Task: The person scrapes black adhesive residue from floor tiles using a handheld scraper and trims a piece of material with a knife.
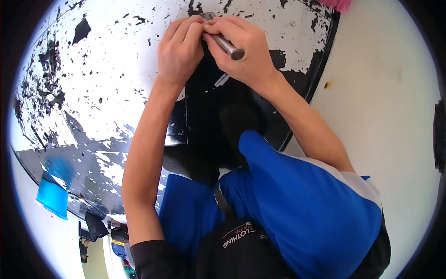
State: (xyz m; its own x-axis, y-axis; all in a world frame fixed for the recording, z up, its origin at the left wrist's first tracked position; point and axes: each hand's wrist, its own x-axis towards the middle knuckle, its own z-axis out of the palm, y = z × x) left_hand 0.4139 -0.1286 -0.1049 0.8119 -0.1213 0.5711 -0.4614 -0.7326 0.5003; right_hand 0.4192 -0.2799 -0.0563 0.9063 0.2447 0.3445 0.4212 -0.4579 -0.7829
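Both hands meet at the top middle of the head view. My right hand [244, 48] is closed around the cylindrical metal handle [225, 45] of a hand tool, its butt end pointing down and right. My left hand [183, 45] touches the tool near its front end, fingertips against those of my right hand. A flat grey metal part [208, 15] shows just beyond the fingertips; the fingers hide most of it, and its exact kind cannot be told. Beneath lies a surface [115, 69] with white areas and patchy black coating.
Black flakes [82, 30] are scattered over the surface, and a pale strip [221, 80] lies below my hands. A dark raised edge [322, 69] runs down the right side. A blue bucket [52, 198] stands at lower left; something pink and fringed [336, 4] is at top right.
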